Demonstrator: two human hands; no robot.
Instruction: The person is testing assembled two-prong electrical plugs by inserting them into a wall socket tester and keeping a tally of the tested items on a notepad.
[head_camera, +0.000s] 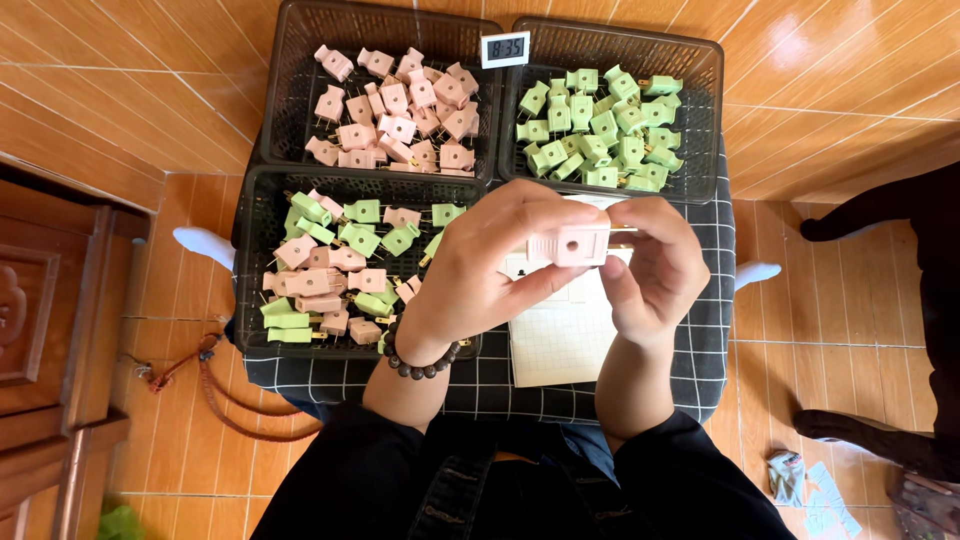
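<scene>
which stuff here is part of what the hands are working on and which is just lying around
In use:
- pink plug, held by left hand and right hand
- mixed basket
- pink basket
- green basket

Lying about:
- small clock
- brown cord
- crumpled scraps

I see one pink plug (570, 244), a blocky plastic body lying level, a small round hole on its near face, brass prongs pointing right. It sits raised above the white grid paper (560, 340).
</scene>
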